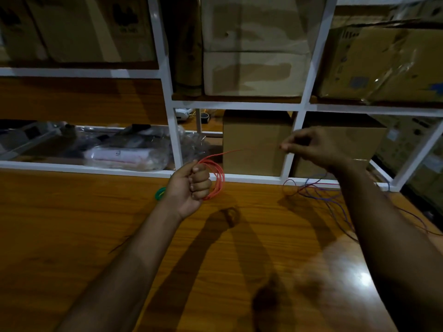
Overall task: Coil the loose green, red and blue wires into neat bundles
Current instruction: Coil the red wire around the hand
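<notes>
The left hand (191, 185) clenches a round coil of thin red wire (215, 179); its free strand runs toward two o'clock into the right hand (311, 146), whose fingertips pinch it. A small green wire coil (160, 193) lies at the left hand's nine o'clock on the glossy wooden table (96, 224), loose blue wire (323, 197) tangled beneath the right forearm.

Your left hand (191, 185) is closed in a fist, palm turned to the right, and its fingers (200, 182) curl round the red wire coil (217, 179). Your left forearm comes up from the lower left. Your right hand (311, 146) is raised higher, to the right of the coil, its fingertips pinched together on the wire's free strand. Your right forearm comes in from the lower right.
</notes>
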